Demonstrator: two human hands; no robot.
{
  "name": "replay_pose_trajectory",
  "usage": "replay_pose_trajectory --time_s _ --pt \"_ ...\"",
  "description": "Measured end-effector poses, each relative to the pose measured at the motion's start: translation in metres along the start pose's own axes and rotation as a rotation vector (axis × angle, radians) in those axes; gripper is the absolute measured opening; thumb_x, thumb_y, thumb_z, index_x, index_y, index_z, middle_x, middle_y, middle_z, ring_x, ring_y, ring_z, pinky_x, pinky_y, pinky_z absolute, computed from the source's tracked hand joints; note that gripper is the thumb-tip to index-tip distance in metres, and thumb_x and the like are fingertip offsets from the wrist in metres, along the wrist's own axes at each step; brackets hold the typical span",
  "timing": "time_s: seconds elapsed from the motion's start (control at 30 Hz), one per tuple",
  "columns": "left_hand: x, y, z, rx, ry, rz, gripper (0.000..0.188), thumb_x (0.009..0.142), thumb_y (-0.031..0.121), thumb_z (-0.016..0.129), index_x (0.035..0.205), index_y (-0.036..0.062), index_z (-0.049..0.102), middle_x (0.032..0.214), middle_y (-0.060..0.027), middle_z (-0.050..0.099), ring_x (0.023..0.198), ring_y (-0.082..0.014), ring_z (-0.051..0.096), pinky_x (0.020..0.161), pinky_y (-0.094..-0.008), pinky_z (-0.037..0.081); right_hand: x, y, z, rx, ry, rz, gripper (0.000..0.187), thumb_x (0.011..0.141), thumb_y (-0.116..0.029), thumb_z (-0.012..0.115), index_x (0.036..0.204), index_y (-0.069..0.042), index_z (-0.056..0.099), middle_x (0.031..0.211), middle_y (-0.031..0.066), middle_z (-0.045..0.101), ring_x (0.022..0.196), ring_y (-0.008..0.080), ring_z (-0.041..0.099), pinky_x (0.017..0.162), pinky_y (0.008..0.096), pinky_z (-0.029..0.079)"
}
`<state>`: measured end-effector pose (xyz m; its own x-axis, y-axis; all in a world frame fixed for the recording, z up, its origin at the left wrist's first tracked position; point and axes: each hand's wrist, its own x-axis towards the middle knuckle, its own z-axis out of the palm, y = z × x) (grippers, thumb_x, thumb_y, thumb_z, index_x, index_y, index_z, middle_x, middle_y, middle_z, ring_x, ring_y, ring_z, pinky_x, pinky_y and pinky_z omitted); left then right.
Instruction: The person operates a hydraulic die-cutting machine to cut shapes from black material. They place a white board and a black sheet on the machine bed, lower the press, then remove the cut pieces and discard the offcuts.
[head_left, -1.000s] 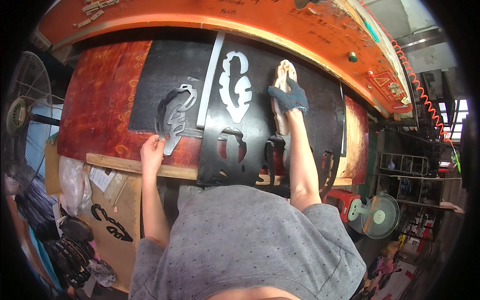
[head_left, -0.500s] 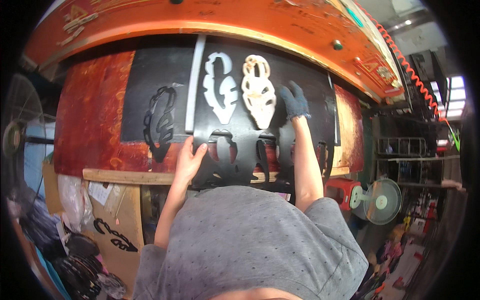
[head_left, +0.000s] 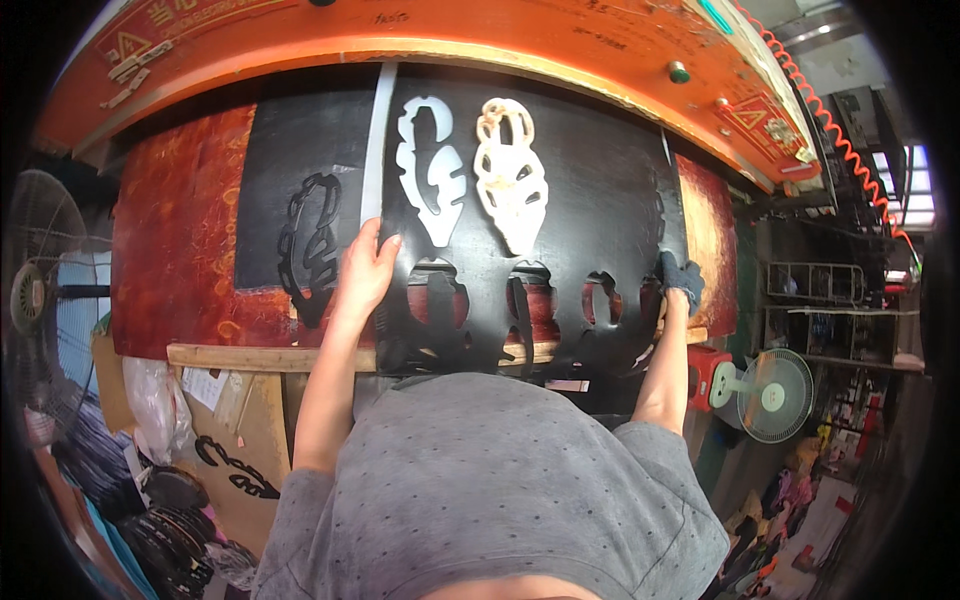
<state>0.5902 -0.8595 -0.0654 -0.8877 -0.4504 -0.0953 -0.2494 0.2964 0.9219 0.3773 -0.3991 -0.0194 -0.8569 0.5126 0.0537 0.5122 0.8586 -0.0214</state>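
Observation:
A large black sheet (head_left: 590, 200), flexible along its near side, has a row of cut-out openings across its near part. My bare left hand (head_left: 368, 270) grips the sheet's left edge, thumb on top. At its right edge my right hand (head_left: 680, 275), in a dark blue-grey glove, is closed on the border; its fingertips are partly hidden. On the sheet lies a cream openwork cutting die (head_left: 512, 180) with a pointed near end. Left of the die is a white curved shape (head_left: 436, 170); whether it is a loose piece or an opening cannot be told.
An orange machine beam (head_left: 420, 35) spans the far side. A pale metal strip (head_left: 376, 150) runs beside the sheet, and a black cut piece (head_left: 312, 250) lies further left. Right of the table stand a red stool (head_left: 708, 375) and a fan (head_left: 775, 395).
My right hand has moved from beside the die to the sheet's right edge and closed there. My left hand has slid a little farther up the left edge.

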Motion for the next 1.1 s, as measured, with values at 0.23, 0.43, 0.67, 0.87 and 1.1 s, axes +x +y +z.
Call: replay_pose_trajectory --time_s 0.23,0.43,0.67,0.87,1.1 --pt "0.000 -0.001 0.006 -0.600 0.073 -0.017 0.022 0.092 0.005 0.054 0.111 -0.0051 0.055 0.096 -0.0044 0.063 0.084 -0.0066 0.056 0.075 -0.0199 0.044 0.025 0.011 0.003 0.150 -0.150 -0.107 0.069 0.071 -0.054 0.058 0.107 0.005 0.061 0.105 0.0263 0.062 0.096 0.0364 0.062 0.079 0.0429 0.048" --pt "0.006 0.000 -0.001 -0.518 0.052 -0.043 0.025 0.089 0.009 0.058 0.111 -0.0037 0.056 0.084 -0.0062 0.065 0.077 -0.0080 0.058 0.069 -0.0236 0.046 0.035 0.009 0.022 0.378 -0.220 -0.017 0.064 0.070 -0.049 0.065 0.105 0.004 0.063 0.090 0.0199 0.066 0.083 0.0311 0.064 0.074 0.0402 0.048" --pt "0.007 0.022 0.001 0.236 0.183 0.132 0.028 0.087 0.018 0.058 0.108 0.0000 0.056 0.076 -0.0245 0.061 0.075 -0.0410 0.061 0.063 -0.0441 0.047 0.055 -0.001 0.024 0.240 -0.098 -0.067 0.062 0.078 -0.054 0.049 0.095 0.002 0.066 0.099 0.0240 0.064 0.097 0.0382 0.060 0.085 0.0445 0.044" --pt "0.010 0.035 0.038 0.096 0.134 0.087 0.025 0.089 0.015 0.057 0.109 0.0011 0.056 0.081 -0.0211 0.063 0.073 -0.0335 0.064 0.064 -0.0374 0.047 0.089 -0.013 0.024 0.151 -0.088 0.008 0.059 0.081 -0.050 0.042 0.097 0.001 0.067 0.103 0.0244 0.063 0.100 0.0376 0.059 0.085 0.0453 0.044" --pt "-0.055 0.008 0.006 0.162 0.384 0.133 0.029 0.083 0.018 0.064 0.110 0.0067 0.059 0.088 -0.0094 0.066 0.075 -0.0286 0.062 0.067 -0.0360 0.048 0.044 -0.035 0.007 -0.034 0.048 -0.017 0.056 0.083 -0.048 0.044 0.121 -0.009 0.054 0.115 0.0198 0.059 0.105 0.0373 0.057 0.088 0.0476 0.044"
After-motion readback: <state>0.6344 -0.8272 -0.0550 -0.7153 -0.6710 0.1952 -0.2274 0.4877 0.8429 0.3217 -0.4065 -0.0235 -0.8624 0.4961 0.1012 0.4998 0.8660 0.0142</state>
